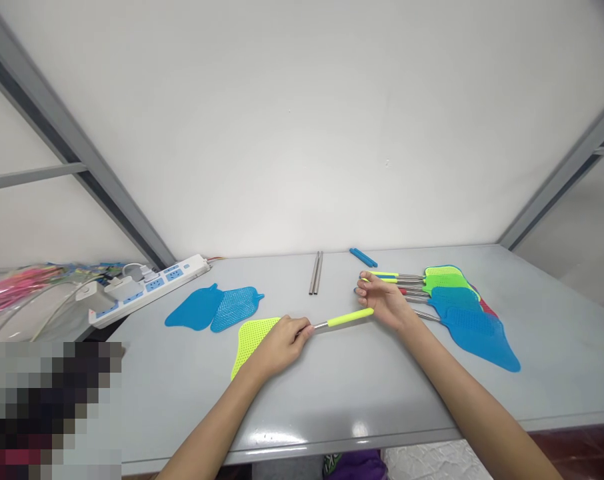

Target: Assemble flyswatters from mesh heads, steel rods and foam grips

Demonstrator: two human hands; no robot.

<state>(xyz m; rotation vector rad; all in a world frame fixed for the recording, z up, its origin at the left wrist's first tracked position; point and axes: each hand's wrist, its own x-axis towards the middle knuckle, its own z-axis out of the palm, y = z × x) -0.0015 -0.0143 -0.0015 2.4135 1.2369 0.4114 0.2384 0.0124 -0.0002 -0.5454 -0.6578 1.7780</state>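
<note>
My left hand (286, 340) grips a yellow fly swatter by its metal rod, close to the perforated yellow head (255, 337), which it partly covers. The yellow handle sleeve (351, 317) points right and slightly up. At its far end is my right hand (382, 300), palm turned inward and fingers loosely curled but apart. The sleeve's tip meets or nearly meets the heel of that palm; I cannot tell which. Behind the right hand lie several fly swatters with their heads overlapping, among them a green one (449, 280) and a blue one (482, 333).
Two loose blue swatter heads (195, 310) lie at the left. Metal rods (315, 273) and blue sleeves (363, 257) rest near the wall. A white power strip (155, 287) with plugs stands along the left edge, by pink bundled items (17, 293). Grey frame bars flank the table (342, 380).
</note>
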